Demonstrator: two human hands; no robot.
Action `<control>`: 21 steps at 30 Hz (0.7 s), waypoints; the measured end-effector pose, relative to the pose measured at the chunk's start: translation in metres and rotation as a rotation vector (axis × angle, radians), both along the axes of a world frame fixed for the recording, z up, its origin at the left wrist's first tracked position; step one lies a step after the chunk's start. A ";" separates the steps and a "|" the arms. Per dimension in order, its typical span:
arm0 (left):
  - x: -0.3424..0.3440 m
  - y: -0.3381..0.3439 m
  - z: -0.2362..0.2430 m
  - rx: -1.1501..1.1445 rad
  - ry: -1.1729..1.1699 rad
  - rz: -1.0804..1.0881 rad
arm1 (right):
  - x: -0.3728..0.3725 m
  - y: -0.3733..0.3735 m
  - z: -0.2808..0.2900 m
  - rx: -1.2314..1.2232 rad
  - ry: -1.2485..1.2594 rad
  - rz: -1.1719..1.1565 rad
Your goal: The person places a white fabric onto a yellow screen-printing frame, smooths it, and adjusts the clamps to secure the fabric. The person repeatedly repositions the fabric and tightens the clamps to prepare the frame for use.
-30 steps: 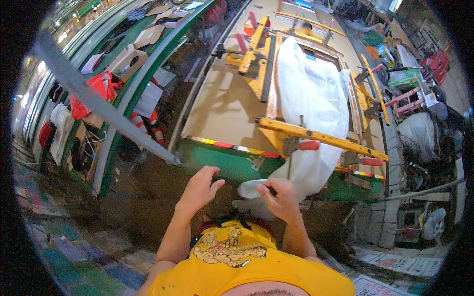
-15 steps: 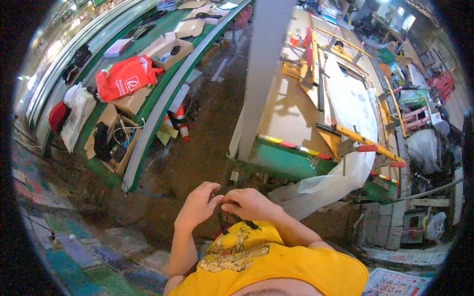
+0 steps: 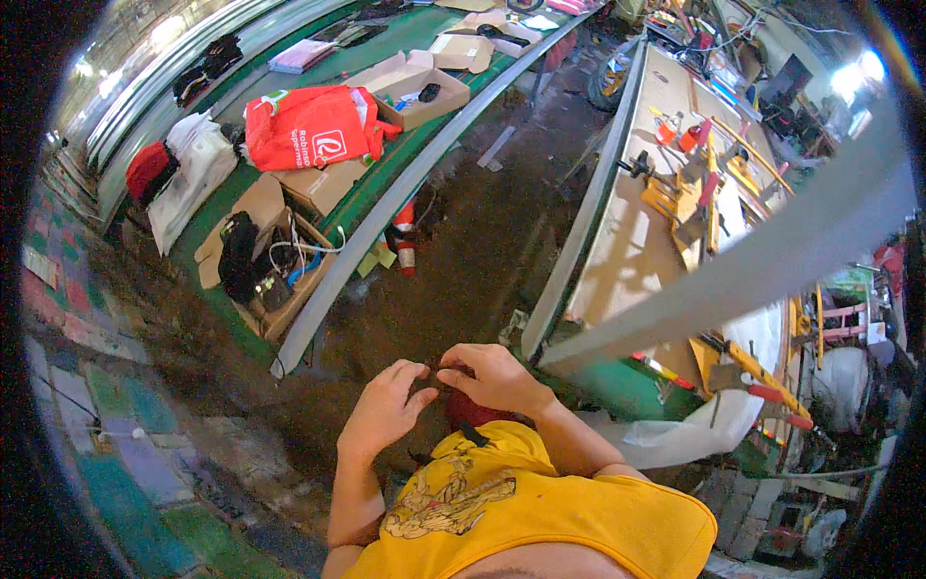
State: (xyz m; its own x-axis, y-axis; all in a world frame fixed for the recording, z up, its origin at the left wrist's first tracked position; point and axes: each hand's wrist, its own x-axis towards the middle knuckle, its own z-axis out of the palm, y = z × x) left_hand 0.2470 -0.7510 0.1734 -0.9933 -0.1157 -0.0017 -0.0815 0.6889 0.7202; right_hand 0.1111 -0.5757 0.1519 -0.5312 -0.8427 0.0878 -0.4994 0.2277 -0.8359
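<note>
My left hand (image 3: 384, 410) is in front of my body, its fingers loosely bent and its thumb held apart from them. Across a narrow gap is my right hand (image 3: 494, 379), palm turned down, with curled fingers and the thumb beneath. I see nothing held in either hand, and both are open. Below the right hand a dark red patch (image 3: 465, 409) shows above the yellow shirt (image 3: 540, 482); what it is I cannot make out.
On the left, a green table holds a red plastic bag (image 3: 309, 130), open cardboard boxes (image 3: 415, 87), and white cloth (image 3: 198, 174). A grey post (image 3: 714, 280) crosses the right side, before a workbench with yellow clamps (image 3: 752, 372). A red-and-white object (image 3: 405, 236) lies between the tables.
My hands have come slightly apart, where earlier their fingertips met. The view has turned to the right and tilted, so the grey post now slants across the workbench.
</note>
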 end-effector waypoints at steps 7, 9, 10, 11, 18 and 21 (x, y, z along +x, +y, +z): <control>-0.153 -0.047 0.002 -0.011 0.039 -0.297 | -0.074 -0.044 -0.036 -0.223 -0.183 -0.429; -0.204 -0.058 0.001 -0.043 0.060 -0.418 | -0.098 -0.049 -0.034 -0.193 -0.163 -0.575; -0.229 -0.062 0.003 -0.049 0.066 -0.462 | -0.110 -0.050 -0.032 -0.175 -0.155 -0.658; -0.255 -0.065 0.007 -0.052 0.077 -0.506 | -0.121 -0.048 -0.028 -0.167 -0.173 -0.720; -0.410 -0.059 0.019 -0.009 0.091 -0.775 | -0.175 -0.022 -0.023 -0.150 -0.215 -1.137; -0.465 -0.051 0.021 0.027 0.063 -0.884 | -0.200 -0.015 -0.020 -0.194 -0.235 -1.298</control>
